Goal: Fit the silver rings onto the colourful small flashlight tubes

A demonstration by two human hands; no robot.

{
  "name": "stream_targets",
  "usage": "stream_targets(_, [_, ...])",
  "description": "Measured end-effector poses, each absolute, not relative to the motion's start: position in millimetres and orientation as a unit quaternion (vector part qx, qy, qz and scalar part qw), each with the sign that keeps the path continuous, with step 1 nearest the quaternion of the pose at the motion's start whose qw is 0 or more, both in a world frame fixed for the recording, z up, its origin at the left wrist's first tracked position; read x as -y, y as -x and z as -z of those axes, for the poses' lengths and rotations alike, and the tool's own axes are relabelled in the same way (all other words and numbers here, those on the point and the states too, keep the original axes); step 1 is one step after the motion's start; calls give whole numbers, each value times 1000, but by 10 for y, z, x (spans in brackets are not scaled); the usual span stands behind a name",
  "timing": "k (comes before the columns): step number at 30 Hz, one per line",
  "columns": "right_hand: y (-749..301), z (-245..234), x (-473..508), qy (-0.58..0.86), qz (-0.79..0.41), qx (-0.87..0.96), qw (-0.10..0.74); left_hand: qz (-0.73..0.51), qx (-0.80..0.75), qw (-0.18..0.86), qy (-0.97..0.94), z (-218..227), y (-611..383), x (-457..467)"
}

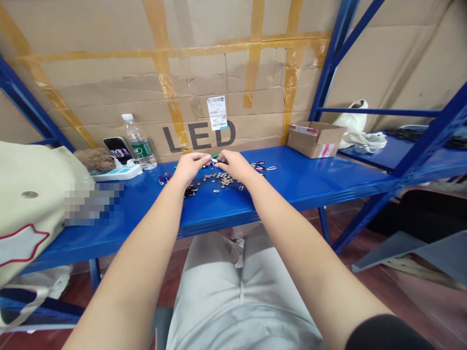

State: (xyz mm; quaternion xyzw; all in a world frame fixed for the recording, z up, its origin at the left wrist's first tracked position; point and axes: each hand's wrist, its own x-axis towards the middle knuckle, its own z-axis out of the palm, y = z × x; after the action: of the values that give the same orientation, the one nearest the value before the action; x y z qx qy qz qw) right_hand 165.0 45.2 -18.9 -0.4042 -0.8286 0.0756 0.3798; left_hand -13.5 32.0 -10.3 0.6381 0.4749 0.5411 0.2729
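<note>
My left hand (188,167) and my right hand (235,165) meet above the blue metal shelf (292,182), their fingertips pinching a small silvery cylinder (214,161) from both sides. A thin green piece (216,156) shows just behind it. Under my hands lies a scattered pile of button cell batteries (219,179). Small black parts (189,192) sit by my left wrist, and a few small coloured cylinders (163,179) lie left of it. Keyring clips with coloured loops (260,166) lie right of my right hand.
A power strip (118,172), a phone (117,149), and a water bottle (139,144) stand at the shelf's back left. A beige bag (32,204) covers the left end. A cardboard box (315,139) sits back right, against a cardboard backing (255,82).
</note>
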Motion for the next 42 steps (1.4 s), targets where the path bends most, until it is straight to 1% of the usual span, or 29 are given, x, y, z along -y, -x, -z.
stream_targets(5, [-1639, 177, -419, 367, -71, 831, 412, -561, -458, 308, -617, 151, 147, -381])
stream_targets(11, [-1610, 161, -398, 389, -78, 821, 411, -567, -454, 304, -616, 157, 119, -369])
stream_targets(17, [-1613, 200, -456, 356, -142, 821, 423, -564, -443, 298, -631, 146, 120, -347])
stream_targets(21, [-1702, 193, -437, 341, -232, 812, 413, -545, -430, 296, -656, 159, 109, -346])
stream_targets(26, [-1792, 114, -306, 295, -477, 733, 386, -546, -398, 267, -687, 142, 56, -320])
stream_targets(28, [-1774, 109, -281, 284, -516, 711, 383, -554, -396, 257, -686, 135, 36, -312])
stream_targets(30, [-1734, 134, -292, 302, -495, 708, 403, -557, -402, 264, -677, 138, 23, -314])
stream_targets(34, [-1673, 206, -357, 346, -360, 722, 480, -564, -403, 300, -655, 162, 19, -336])
stream_targets(36, [-1673, 212, -367, 342, -311, 733, 499, -569, -398, 299, -655, 166, 23, -340])
stream_targets(38, [-1687, 196, -351, 332, -315, 740, 494, -578, -388, 290, -657, 161, 26, -333])
stream_targets(42, [-1709, 152, -293, 296, -421, 744, 426, -576, -372, 287, -669, 143, 28, -310])
